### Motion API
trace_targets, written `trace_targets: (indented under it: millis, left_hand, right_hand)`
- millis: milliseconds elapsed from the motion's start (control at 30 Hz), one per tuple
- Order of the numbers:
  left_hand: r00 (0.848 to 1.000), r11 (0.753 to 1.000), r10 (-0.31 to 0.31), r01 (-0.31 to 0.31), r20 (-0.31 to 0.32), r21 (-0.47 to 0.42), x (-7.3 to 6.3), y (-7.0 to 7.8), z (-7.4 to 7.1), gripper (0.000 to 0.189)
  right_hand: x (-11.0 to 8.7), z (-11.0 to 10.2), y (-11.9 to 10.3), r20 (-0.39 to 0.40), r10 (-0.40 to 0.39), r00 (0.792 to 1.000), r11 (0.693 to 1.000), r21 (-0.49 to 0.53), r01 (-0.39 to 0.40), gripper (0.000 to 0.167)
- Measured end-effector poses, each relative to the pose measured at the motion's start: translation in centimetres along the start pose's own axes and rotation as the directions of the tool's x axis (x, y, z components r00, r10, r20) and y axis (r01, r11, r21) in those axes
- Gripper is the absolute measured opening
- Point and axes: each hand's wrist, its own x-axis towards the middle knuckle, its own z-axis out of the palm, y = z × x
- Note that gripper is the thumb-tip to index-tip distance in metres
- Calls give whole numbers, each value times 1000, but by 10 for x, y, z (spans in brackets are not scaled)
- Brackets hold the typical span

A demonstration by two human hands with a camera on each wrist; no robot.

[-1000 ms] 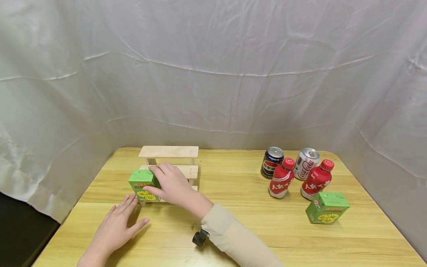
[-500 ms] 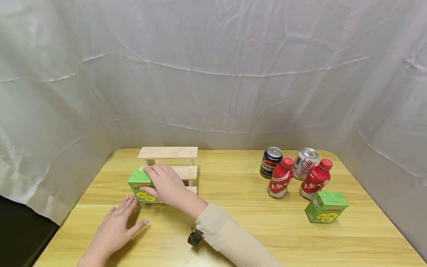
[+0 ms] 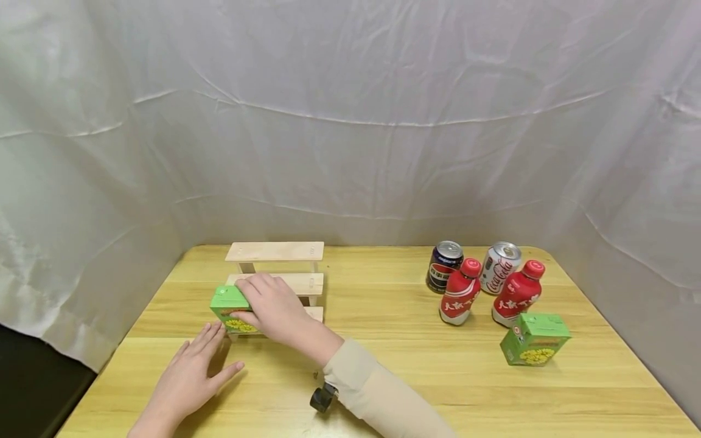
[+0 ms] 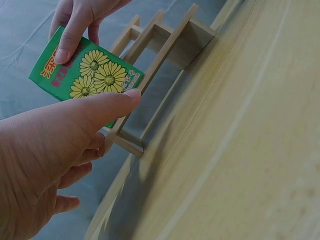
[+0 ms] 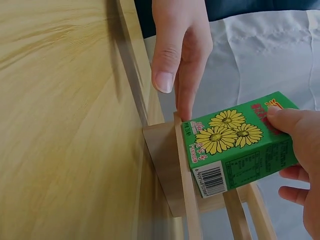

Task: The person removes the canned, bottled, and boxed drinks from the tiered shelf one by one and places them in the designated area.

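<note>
My right hand (image 3: 276, 307) grips a green drink carton (image 3: 229, 297) with yellow flowers, thumb on its front and fingers behind the top. The carton's lower end meets the front edge of the lowest step of a three-tier wooden rack (image 3: 274, 250), at its left end. My left hand (image 3: 188, 377) lies beside the rack's front left corner, fingers extended and thumb spread. In the right wrist view, the left fingertips (image 5: 185, 111) come right up to the rack's edge and the carton's bottom corner. The left wrist view shows the carton's flowered face (image 4: 107, 75) next to the left thumb.
To the right stand a dark Pepsi can (image 3: 445, 267), a white Coca-Cola can (image 3: 501, 269), two red bottles (image 3: 461, 295) with red caps and a second green carton (image 3: 537, 342). A grey-white cloth (image 3: 383, 152) hangs behind the wooden table (image 3: 394, 377).
The carton's top has come down slightly at the lowest step, with my right hand still gripping it. My left hand has stayed in place.
</note>
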Motion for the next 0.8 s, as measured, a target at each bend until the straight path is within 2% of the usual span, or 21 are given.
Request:
trace_targets:
  millis: [500,800]
  left_hand:
    - [1000,1000,-9,9,7,3,0,-1,2,87]
    - [1000,1000,-12,12,10,1,0,1,0,86]
  right_hand:
    - [-17,-22,15,-33,-14,999,1000,24,15,55]
    - [-34,-38,28,-89,-16,996,997,70,22,54]
